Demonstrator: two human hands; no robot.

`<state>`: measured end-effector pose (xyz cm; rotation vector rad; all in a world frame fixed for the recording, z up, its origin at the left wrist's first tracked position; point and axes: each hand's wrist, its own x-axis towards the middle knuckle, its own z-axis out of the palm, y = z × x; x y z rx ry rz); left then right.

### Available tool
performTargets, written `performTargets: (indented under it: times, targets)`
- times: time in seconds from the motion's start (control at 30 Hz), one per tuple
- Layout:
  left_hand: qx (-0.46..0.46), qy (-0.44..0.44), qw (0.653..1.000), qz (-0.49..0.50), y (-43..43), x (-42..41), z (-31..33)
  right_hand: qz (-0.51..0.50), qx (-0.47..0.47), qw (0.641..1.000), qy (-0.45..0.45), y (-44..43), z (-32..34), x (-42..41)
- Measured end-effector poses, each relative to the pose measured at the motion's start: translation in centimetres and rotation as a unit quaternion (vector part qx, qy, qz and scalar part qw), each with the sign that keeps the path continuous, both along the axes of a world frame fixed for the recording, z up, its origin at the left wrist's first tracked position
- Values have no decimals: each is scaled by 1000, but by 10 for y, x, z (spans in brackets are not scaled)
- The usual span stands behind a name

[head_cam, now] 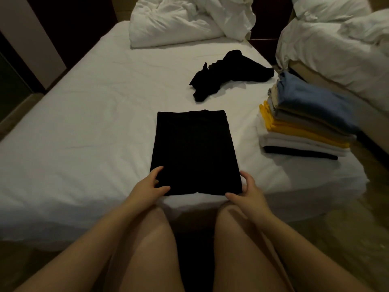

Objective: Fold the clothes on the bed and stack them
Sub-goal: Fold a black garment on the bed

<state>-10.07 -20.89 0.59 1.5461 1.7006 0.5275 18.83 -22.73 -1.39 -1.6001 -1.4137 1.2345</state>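
A flat, rectangular, folded black fabric garment [189, 148] lies on the white-sheeted bed [84, 123], close to its near edge. The left hand [147, 184] holds the garment's near left corner and the right hand [250, 192] its near right corner, fingers curled around the edges. Farther back lies a crumpled black garment [229, 72], unfolded. To the right, at the bed's edge, stands a stack of folded clothes [305, 123] in blue, grey, yellow, white and black. A rumpled white duvet [185, 22] sits at the far end.
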Motion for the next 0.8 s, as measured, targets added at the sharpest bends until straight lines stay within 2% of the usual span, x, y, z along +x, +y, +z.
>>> performTargets:
  times: [0.07,0.13,0.3,0.37,0.5,0.6,0.67,0.73,0.8]
  targets:
    - [20,9,999,26,-12,-4,-4,-36,26,999,-15,-11,-1,1]
    - [41,3,997,65,-21,-5,-5,-77,38,996,15,-19,0,3]
    - [82,33,991,97,-47,-2,-6,-83,67,994,23,-40,9,3]
    - [99,36,989,106,-59,-1,-8,-83,90,992,-25,-49,13,6]
    - [164,13,979,119,-88,-1,-10,-56,145,972,-178,-65,23,12]
    - [160,-82,979,97,-105,-2,-10,-11,174,947,-269,-75,28,21]
    - [138,-126,979,77,-112,-1,-7,19,149,955,-255,-80,31,27]
    - [142,-84,986,38,-119,0,-4,36,122,967,-220,-86,34,31]
    - [136,-32,990,15,-126,1,0,72,130,960,-236,-91,34,35]
